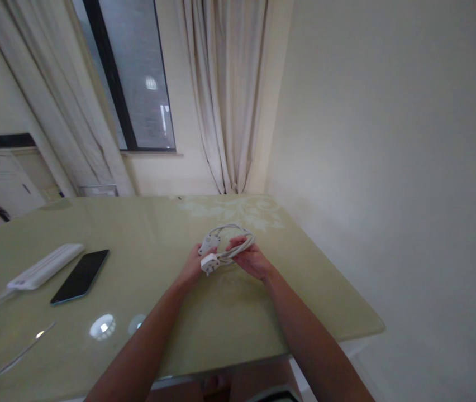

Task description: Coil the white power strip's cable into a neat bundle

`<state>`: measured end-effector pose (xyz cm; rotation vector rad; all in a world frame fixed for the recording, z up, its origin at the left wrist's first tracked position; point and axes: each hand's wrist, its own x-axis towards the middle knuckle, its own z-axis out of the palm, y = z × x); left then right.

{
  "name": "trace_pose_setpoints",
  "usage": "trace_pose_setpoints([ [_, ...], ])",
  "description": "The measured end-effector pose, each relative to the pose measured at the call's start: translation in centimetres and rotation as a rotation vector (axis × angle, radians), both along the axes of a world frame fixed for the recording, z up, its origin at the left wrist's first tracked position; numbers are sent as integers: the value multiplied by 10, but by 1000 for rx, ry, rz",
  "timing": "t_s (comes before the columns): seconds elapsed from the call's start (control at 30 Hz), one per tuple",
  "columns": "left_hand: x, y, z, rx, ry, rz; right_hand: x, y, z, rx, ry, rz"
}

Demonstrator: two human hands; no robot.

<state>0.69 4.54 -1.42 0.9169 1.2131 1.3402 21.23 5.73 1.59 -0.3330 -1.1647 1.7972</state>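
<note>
A white power cord point(244, 246), looped into a coil, is held in both hands above the table. My left hand point(193, 267) is closed at its left end, around a white plug point(209, 263) and a flat white connector or socket piece point(210, 244) just behind it. The plug's prongs point down toward me. On the other side, my right hand point(253, 261) is closed about the looped strands, fingers partly hidden by them.
The glass-topped table point(221, 318) borders a bare wall point(389, 167) on the right. Toward the left lie a dark-screened phone point(80, 277), a white power strip point(47, 267) and a thin white cable point(24, 353). Curtains point(229, 100) hang behind.
</note>
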Motion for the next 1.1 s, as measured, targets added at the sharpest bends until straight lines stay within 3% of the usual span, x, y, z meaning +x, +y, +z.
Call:
trace_pose_setpoints([
  [0.1,2,-2,3,20,107,-25,-2,-4,2,6,-33,-10],
  [0.33,6,-6,12,24,108,-81,-10,-8,6,16,33,-84],
  [0.53,5,-4,9,42,122,-99,-16,-3,0,19,86,-215],
  [0.83,7,-4,13,-19,47,-32,-14,10,-2,-117,206,-349],
  [1.1,11,-8,24,0,51,-1,-17,9,2,-27,252,-381],
])
